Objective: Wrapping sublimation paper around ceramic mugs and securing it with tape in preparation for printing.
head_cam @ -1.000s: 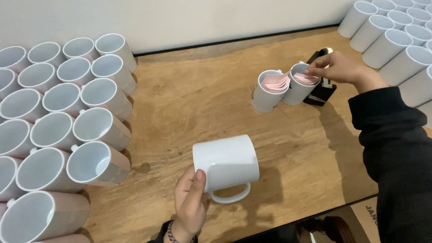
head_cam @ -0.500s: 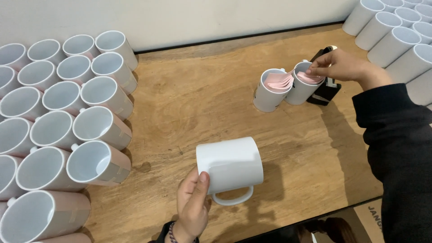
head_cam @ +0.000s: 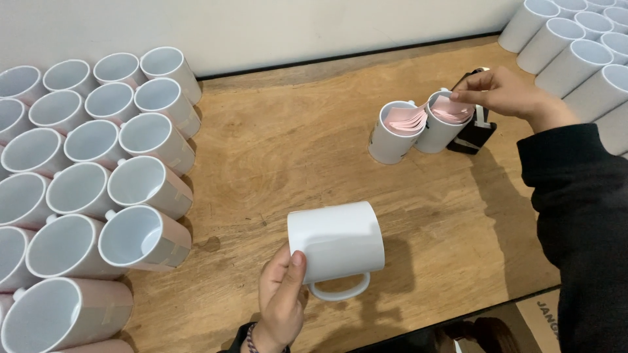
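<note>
Right hand [head_cam: 507, 91] now lower, among pink-slip mugs [head_cam: 418, 127].

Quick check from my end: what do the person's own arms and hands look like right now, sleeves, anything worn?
Both hands are bare, no gloves. The right hand comes out of a long black sleeve of plain cloth that reaches the wrist. The left hand shows a dark beaded bracelet at the wrist, with a dark cuff edge just below it. No rings that I can make out.
</note>
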